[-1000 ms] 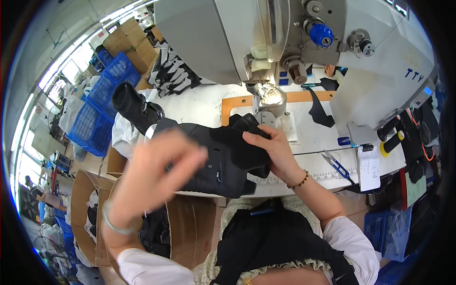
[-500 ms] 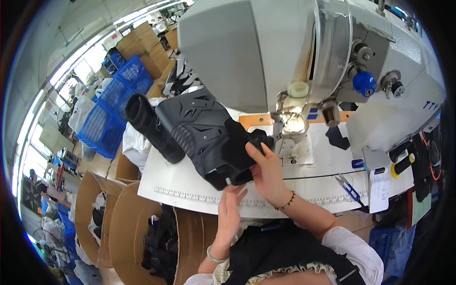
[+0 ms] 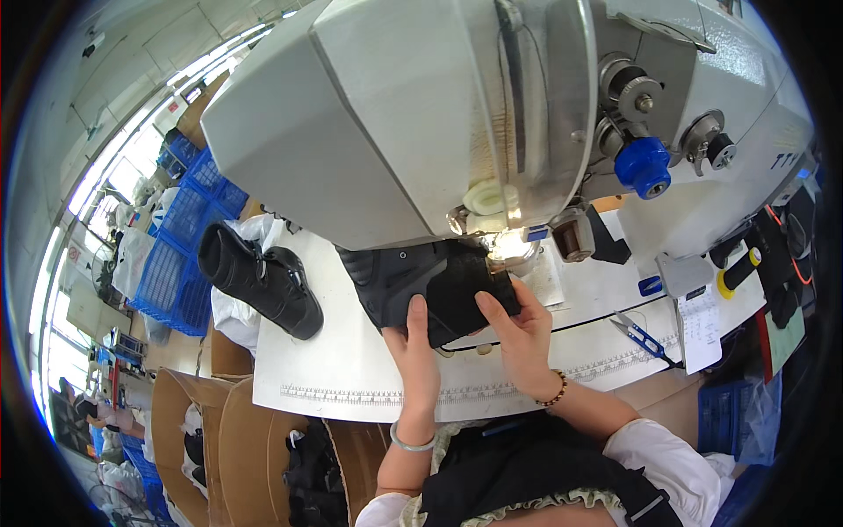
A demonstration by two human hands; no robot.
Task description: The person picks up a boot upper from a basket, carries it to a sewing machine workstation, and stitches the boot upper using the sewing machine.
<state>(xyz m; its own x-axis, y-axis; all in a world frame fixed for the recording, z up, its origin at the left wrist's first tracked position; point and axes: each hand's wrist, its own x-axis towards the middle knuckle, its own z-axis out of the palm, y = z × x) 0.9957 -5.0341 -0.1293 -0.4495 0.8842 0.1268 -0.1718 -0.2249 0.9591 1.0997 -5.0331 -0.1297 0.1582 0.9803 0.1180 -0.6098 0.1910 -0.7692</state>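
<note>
Both my hands hold a black boot upper (image 3: 448, 294), a flat piece with moulded panels and a smooth black section. It lies partly beneath the sewing machine (image 3: 395, 114), whose head hides its far edge. My left hand (image 3: 413, 356) grips the near left edge with the thumb on top and the other fingers mostly hidden. My right hand (image 3: 524, 342) pinches the right end between thumb and fingers, close to the lit needle area (image 3: 512, 250). A finished-looking black boot (image 3: 263, 285) stands on the left of the white table (image 3: 351, 369).
Blue-handled thread snips (image 3: 645, 338) lie to the right, by a paper pad (image 3: 700, 329) and a black-and-yellow thread spool (image 3: 738, 274). A loose dark piece (image 3: 608, 239) rests behind. Cardboard boxes (image 3: 246, 448) hold black parts at lower left; blue crates (image 3: 180, 263) stand beyond.
The boot upper has swung down and right, from beside the boot to flat under the machine head. My left hand has taken hold of its near edge; my right hand has shifted right.
</note>
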